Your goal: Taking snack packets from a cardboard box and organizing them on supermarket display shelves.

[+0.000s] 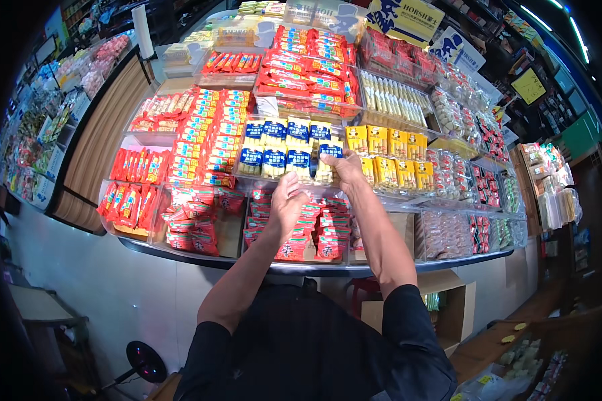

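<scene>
My right hand (350,169) grips a blue-and-clear snack packet (329,159), thumb on its front, at the right end of a clear plastic tray (246,178). Two rows of similar blue-topped packets (274,159) with pale sticks inside stand in that tray. Just in front of the lower row is my left hand (287,203), thumb apart from the fingers and nothing seen in it. Its fingertips reach the tray's front edge; whether they touch it I cannot tell. Yellow snack packets (399,170) stand in rows right of my right hand.
Red date-snack packets (293,250) fill bins below my hands. Red-and-yellow wrapped bars (203,135) are stacked to the left, with more red packs (308,82) behind. Clear bins of bagged snacks (446,233) line the right. An open cardboard box (454,311) sits under the stand.
</scene>
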The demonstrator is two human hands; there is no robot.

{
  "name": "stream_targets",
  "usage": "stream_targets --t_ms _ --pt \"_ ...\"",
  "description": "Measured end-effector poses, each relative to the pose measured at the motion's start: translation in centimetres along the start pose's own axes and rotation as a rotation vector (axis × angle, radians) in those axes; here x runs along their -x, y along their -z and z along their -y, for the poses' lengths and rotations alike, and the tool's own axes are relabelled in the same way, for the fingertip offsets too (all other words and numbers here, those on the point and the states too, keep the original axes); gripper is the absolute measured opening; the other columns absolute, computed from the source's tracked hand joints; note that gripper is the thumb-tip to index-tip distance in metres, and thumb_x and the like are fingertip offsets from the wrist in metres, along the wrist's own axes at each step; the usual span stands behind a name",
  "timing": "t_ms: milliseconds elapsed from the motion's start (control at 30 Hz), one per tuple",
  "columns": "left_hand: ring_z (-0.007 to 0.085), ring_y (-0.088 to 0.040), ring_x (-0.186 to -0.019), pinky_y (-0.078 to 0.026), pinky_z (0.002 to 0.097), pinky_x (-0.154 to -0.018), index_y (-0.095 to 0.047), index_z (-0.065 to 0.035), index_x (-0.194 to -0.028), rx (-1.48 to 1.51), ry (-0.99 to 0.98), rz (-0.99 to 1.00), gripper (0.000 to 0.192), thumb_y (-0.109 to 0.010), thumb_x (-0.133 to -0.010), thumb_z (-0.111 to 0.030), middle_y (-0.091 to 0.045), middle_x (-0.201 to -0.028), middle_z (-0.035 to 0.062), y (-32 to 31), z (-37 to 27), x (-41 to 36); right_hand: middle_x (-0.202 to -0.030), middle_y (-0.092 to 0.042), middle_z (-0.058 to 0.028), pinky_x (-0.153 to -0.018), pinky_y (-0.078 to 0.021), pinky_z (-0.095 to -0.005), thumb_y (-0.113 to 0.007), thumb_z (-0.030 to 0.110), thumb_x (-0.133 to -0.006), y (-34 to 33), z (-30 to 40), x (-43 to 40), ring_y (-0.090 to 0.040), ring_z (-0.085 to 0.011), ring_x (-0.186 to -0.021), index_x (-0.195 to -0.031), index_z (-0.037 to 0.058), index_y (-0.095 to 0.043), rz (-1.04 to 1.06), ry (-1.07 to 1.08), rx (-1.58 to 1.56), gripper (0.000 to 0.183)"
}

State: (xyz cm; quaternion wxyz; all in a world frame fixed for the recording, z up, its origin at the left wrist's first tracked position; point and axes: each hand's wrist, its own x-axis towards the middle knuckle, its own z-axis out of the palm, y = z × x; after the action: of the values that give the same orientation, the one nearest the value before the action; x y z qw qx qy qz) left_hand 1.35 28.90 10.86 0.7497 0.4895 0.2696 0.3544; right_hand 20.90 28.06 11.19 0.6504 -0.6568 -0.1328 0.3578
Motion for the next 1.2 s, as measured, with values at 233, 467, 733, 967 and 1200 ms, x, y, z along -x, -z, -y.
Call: stream_targets --t_ms 233,467,733,967,1200 --pt "0.026 -0.044 -0.126 -0.04 0.0347 -0.102 -0.035 0.0051 -0.138 -0.033 0.017 -0.019 0.059 -0.06 -0.085 0.001 -0.042 -0.139 0.0231 1.1 0.8 -0.2 -0.101 -0.065 -0.0156 -0.072 -0.0524 -0.0342 -0.079 0.003 -0.073 -0.3 -1.6 -1.6 -0.064 -0.0213 -0.081 -0.113 -0.0082 -0.054 0.068 -0.12 0.032 0.048" --pt "0.0231 -0.048 -0.12 -0.042 0.0343 -0.099 -0.037 0.0054 -0.137 -0.036 0.052 0.008 0.057 -0.06 -0.085 0.001 -0.043 -0.138 0.0223 2.1 1.5 0.1 -0.099 -0.067 -0.0171 -0.076 -0.0516 -0.0392 -0.062 0.019 -0.09 0.0 -3.5 -2.5 -0.065 -0.0272 -0.087 -0.114 -0.0061 -0.056 -0.024 0.105 0.5 0.035" --pt "0.0267 -0.045 -0.124 -0.042 0.0352 -0.101 -0.034 0.005 -0.139 -0.113 0.002 0.001 0.063 -0.062 -0.083 0.0 -0.041 -0.14 0.0225 1.6 1.0 0.2 -0.113 -0.058 -0.0353 -0.094 -0.0432 -0.0463 -0.054 0.032 -0.093 0.6 -1.9 0.9 -0.055 -0.047 -0.111 -0.115 -0.0103 -0.052 0.082 0.163 0.939 0.048" --pt "0.0271 -0.043 -0.125 -0.042 0.0348 -0.1 -0.034 0.0044 -0.14 -0.194 -0.004 0.003 0.066 -0.064 -0.081 0.0 -0.043 -0.137 0.0201 1.0 0.8 -0.7 -0.113 -0.057 -0.0352 -0.095 -0.0417 -0.0471 -0.054 0.032 -0.093 0.3 -1.7 1.8 -0.054 -0.0476 -0.11 -0.11 -0.0086 -0.052 0.059 0.145 0.79 0.044" --pt "0.0408 -0.038 -0.125 -0.03 0.0463 -0.107 -0.042 0.0033 -0.133 -0.99 -0.571 -0.013 0.068 -0.071 -0.072 -0.01 -0.043 -0.134 0.0228 2.2 0.0 -2.3 -0.102 -0.061 -0.0345 -0.09 -0.0438 -0.0515 -0.055 0.03 -0.091 -0.1 -1.6 2.7 -0.057 -0.0495 -0.1 -0.102 -0.007 -0.055 -0.096 0.277 0.943 0.039"
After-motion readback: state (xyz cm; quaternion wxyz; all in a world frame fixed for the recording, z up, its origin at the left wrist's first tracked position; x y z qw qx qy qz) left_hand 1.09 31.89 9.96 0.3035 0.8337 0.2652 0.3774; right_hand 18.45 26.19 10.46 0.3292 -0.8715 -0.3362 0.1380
